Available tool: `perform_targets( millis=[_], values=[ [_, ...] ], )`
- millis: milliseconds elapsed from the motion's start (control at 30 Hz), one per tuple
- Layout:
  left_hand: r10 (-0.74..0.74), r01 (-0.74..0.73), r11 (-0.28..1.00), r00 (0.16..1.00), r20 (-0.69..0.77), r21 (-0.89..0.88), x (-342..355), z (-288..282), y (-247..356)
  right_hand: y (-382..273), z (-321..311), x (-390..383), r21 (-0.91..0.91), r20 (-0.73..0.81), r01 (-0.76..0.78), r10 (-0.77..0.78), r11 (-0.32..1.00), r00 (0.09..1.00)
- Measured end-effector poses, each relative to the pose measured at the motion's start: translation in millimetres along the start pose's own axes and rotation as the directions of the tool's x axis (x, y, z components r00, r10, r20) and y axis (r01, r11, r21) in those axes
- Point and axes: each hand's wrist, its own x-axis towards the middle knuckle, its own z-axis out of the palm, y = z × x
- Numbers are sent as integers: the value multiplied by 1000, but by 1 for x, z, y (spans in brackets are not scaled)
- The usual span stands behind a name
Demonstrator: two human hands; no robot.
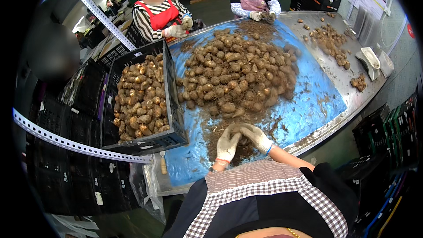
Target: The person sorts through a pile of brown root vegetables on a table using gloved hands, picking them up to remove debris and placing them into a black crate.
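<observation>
My left hand (227,143) and my right hand (255,137), both in dirt-stained white gloves, come together over the near part of the table. Their fingers are curled in and meet at the front; whatever they hold, if anything, is hidden by the gloves. Just beyond them rises a big heap of small brown taro corms (240,68), rough-skinned and stringy with roots. Loose soil and root scraps lie beneath my hands on the blue plastic sheet (187,163). To the left, a black plastic crate (176,139) holds many taros, some with pale cut patches.
Across the table stand two gloved co-workers, one in a red apron (165,15), the other in a pink apron (255,2). More corms (330,39) and a scale (370,61) sit at right. A wooden-handled tool (163,164) lies near the crate. A perforated metal rail (79,143) crosses the left.
</observation>
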Motion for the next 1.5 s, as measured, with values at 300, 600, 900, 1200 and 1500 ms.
perform_targets(
  millis=[300, 600, 900, 1200, 1500],
  values=[
    [-120, 119, 993, 993, 18, 15, -14, 8, -18, 26, -8, -20, 119, -16, -153, 155, 981, 988],
    [118, -107, 882, 993, 4, 458, -16, 17, 8, 21, -13, -19, 367, -43, -213, 246, 905, 968],
    [92, -49, 878, 993, -68, 477, -22, 18, 7, 1, -13, -26, 288, -81, -365, 402, 885, 912],
    [228, -145, 767, 972, -54, 625, -22, 20, -3, -19, -8, -28, 179, -142, -346, 372, 921, 917],
    [472, -255, 565, 880, -55, 785, -16, 33, 27, -7, -12, -22, 205, 21, -500, 507, 841, 862]
  ],
)
